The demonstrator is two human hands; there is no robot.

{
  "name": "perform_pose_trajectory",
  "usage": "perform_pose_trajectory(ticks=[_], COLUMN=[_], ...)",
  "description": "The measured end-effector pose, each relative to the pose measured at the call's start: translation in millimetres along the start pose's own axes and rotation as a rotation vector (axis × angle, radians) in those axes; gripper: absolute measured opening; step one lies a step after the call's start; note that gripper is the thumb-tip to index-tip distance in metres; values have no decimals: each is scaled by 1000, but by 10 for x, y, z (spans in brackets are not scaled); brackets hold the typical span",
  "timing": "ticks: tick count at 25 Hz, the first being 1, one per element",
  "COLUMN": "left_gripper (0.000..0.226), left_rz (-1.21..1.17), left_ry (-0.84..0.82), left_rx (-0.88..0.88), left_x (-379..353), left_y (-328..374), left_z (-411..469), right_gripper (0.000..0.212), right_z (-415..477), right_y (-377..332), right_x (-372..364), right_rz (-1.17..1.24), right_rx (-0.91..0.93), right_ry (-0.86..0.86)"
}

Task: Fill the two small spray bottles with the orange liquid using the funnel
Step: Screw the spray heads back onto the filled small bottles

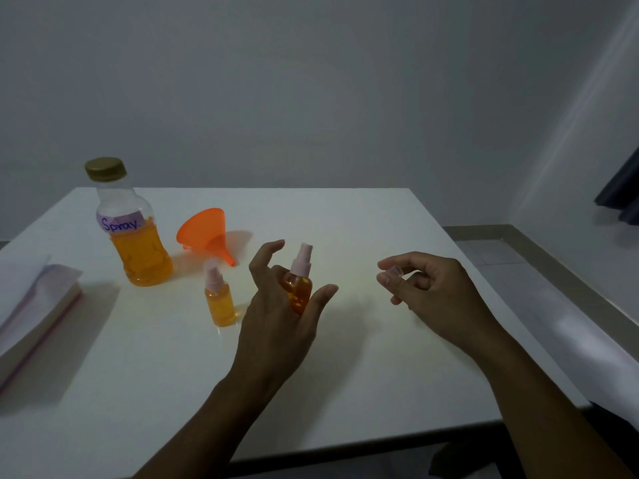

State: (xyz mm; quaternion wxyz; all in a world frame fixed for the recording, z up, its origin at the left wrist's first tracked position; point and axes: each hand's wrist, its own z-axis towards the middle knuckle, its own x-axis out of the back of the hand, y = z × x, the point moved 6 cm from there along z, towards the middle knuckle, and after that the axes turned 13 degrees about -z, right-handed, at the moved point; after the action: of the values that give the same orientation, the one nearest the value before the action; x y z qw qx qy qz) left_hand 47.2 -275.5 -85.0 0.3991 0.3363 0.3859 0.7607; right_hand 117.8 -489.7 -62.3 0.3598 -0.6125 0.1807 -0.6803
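Observation:
Two small spray bottles hold orange liquid and have pink spray heads. One small bottle (220,303) stands on the white table (345,229) left of my hands. The other small bottle (300,288) tilts slightly between the thumb and fingers of my left hand (276,323); the index finger is lifted. My right hand (432,292) hovers to the right and pinches a small clear cap (396,271) at its fingertips. The orange funnel (206,232) lies on its side behind the bottles. The large bottle (138,250), labelled "Spray", stands capped at the back left, about half full of orange liquid.
A stack of paper and a book (34,305) lies at the table's left edge. The table's right edge (518,340) drops to the floor. A grey wall stands behind the table, and a dark curtain (622,191) hangs at the far right.

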Motion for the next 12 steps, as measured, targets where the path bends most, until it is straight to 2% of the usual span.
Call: perform_pose_trajectory(ticks=[7,12], left_gripper=[59,57], left_rz=[103,-83], left_ry=[-5,-86], left_rx=[-67,99], left_x=[-6,-44], left_y=[39,-64], left_z=[-36,-11], right_gripper=[15,14], right_z=[-12,-14], right_y=[-8,-22], right_x=[3,6], right_rz=[-24,-32], right_rx=[9,11], right_ry=[4,10])
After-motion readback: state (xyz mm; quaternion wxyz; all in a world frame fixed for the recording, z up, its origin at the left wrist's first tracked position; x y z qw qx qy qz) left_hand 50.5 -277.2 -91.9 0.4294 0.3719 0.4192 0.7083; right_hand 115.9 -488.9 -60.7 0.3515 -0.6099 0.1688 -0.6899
